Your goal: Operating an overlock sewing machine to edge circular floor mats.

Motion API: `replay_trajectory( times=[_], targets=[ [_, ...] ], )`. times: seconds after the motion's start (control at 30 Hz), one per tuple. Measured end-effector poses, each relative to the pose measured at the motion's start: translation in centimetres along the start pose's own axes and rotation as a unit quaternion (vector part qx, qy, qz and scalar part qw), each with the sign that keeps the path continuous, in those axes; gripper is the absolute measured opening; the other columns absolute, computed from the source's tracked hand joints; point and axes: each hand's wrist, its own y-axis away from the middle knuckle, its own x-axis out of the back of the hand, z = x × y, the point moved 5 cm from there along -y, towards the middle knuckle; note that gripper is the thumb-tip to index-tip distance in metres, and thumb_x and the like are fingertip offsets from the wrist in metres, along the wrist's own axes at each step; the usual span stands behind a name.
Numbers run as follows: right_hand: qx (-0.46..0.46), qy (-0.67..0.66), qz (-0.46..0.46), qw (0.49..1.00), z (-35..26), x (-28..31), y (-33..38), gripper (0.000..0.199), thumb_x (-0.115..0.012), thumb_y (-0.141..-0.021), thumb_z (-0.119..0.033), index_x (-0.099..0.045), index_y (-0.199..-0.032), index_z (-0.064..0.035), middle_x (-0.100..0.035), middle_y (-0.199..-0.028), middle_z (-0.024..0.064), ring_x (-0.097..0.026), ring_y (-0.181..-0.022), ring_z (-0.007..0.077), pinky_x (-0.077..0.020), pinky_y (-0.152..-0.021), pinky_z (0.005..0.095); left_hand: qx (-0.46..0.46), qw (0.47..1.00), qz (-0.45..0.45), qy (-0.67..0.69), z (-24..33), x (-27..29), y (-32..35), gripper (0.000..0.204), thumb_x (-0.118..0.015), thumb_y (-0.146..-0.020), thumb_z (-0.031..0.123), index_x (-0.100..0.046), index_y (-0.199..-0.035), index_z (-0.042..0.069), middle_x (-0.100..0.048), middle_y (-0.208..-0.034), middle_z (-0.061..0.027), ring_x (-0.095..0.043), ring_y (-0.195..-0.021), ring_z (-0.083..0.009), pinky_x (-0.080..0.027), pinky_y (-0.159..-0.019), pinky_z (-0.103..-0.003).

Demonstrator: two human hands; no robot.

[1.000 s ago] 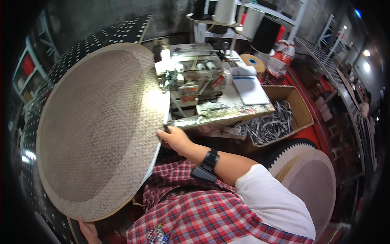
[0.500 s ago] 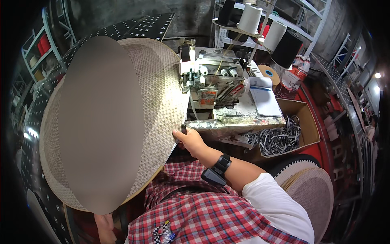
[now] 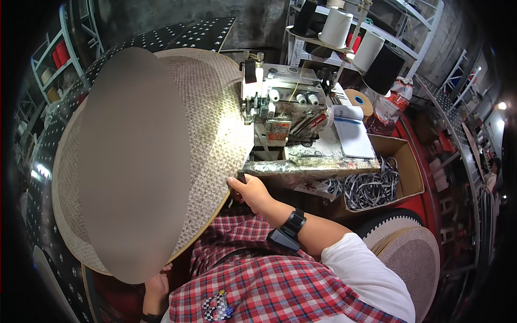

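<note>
Pinching round woven mat (image 3: 210, 140), left of frame, with right hand (image 3: 252, 192), at centre; with left hand (image 3: 157, 282), bottom left, by its near edge, unclear in grip; at risk of skewing it beside sewing machine (image 3: 288, 102), upper centre, by tugging unevenly.

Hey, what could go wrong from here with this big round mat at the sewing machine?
Uneven pull between the right hand and the left hand at the near rim might skew the round woven mat where it meets the sewing machine. The right hand, gripping the rim close to the table corner, could knock its fingers there.
</note>
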Motion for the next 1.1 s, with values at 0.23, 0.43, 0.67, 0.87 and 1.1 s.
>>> replay_trajectory(
  times=[0.23,0.43,0.67,0.87,1.1],
  targets=[
    [-0.018,0.015,-0.017,1.000,2.7,-2.6,2.7,0.028,-0.056,-0.080,-0.033,-0.054,-0.079,-0.0046,-0.053,-0.066,0.0014,-0.046,-0.056,0.0081,-0.0375,-0.049,0.0209,-0.042,0.993,-0.106,-0.043,-0.9,-1.3,0.9,0.024,-0.041,-0.085,0.019,-0.049,-0.073,0.000,-0.051,-0.073,-0.0101,-0.050,-0.071,-0.0184,-0.040,-0.076,-0.033],
    [-0.016,0.039,-0.053,0.998,4.7,-5.4,4.6,0.028,-0.055,-0.080,-0.034,-0.055,-0.082,-0.0058,-0.054,-0.070,0.0008,-0.047,-0.060,0.0073,-0.0380,-0.053,0.0199,-0.025,0.984,-0.134,-0.114,-2.4,-1.1,1.1,0.032,-0.036,-0.088,0.024,-0.048,-0.069,0.001,-0.052,-0.074,-0.0111,-0.049,-0.076,-0.0194,-0.037,-0.083,-0.034],
    [-0.009,0.005,-0.086,0.996,5.9,-7.9,5.7,0.026,-0.055,-0.081,-0.032,-0.055,-0.082,-0.0064,-0.054,-0.070,0.0005,-0.047,-0.059,0.0069,-0.0374,-0.052,0.0200,-0.036,0.968,-0.195,-0.157,-4.1,-1.2,-0.1,0.035,-0.034,-0.088,0.026,-0.047,-0.066,0.002,-0.054,-0.075,-0.0111,-0.050,-0.080,-0.0194,-0.037,-0.082,-0.034],
    [0.025,-0.032,-0.034,0.999,5.7,-8.6,5.8,0.020,-0.048,-0.085,-0.026,-0.051,-0.080,-0.0068,-0.052,-0.066,-0.0006,-0.046,-0.053,0.0071,-0.0381,-0.048,0.0207,-0.110,0.951,-0.239,-0.164,-3.9,-2.6,-0.2,0.034,-0.037,-0.088,0.024,-0.048,-0.064,0.003,-0.054,-0.071,-0.0090,-0.051,-0.076,-0.0184,-0.040,-0.078,-0.034],
    [0.074,-0.049,-0.019,0.996,5.6,-8.6,4.6,0.018,-0.048,-0.085,-0.022,-0.051,-0.078,-0.0051,-0.050,-0.064,-0.0010,-0.044,-0.053,0.0071,-0.0375,-0.047,0.0212,-0.180,0.935,-0.253,-0.171,-3.4,-4.1,-0.4,0.027,-0.042,-0.086,0.020,-0.050,-0.067,0.003,-0.054,-0.069,-0.0073,-0.052,-0.069,-0.0156,-0.042,-0.071,-0.031]
  ],
)
